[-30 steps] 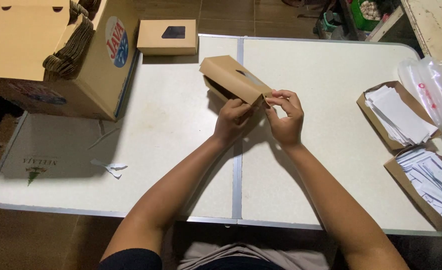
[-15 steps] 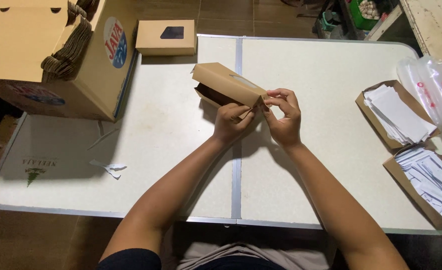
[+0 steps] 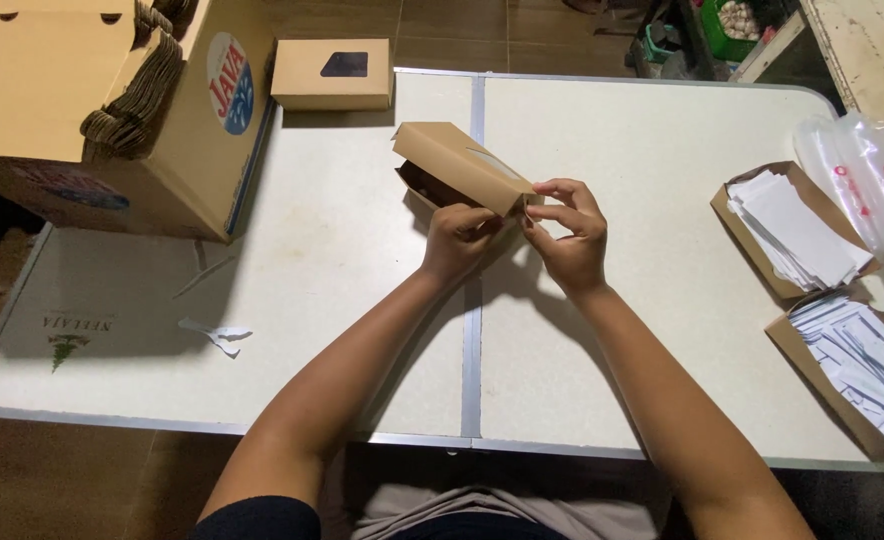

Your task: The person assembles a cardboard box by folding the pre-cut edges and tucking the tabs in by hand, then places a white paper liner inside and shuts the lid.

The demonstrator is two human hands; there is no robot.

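Here, oblong matte kraft-card box.

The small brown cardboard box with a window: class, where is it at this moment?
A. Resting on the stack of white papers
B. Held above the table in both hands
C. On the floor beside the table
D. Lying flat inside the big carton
B: the small brown box is lifted over the white table, with the left hand and right hand both pinching its near end.
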